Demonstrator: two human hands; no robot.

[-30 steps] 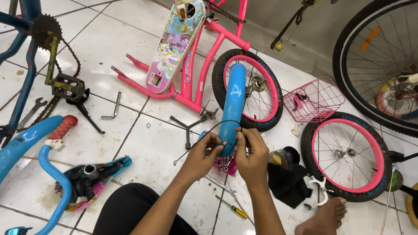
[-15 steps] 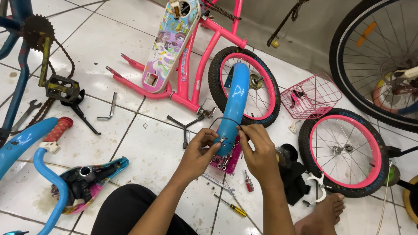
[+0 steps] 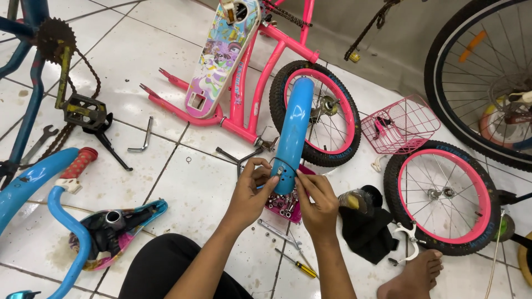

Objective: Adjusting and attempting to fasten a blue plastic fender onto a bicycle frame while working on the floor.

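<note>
Two hands, left hand (image 3: 252,191), right hand (image 3: 316,199), clamped on blue fender (image 3: 292,133), above white tiles (image 3: 205,182)

Bright, even light fills the scene; the glossy white floor tiles (image 3: 166,182) throw soft glare around the blue fender (image 3: 292,138). Shadows under it are faint. Focus is sharp there, and the edges perhaps bend slightly outward.

A fender (image 3: 292,133) stands between both hands, a wheel (image 3: 316,113) behind it, a basket (image 3: 400,124) to the right.
</note>
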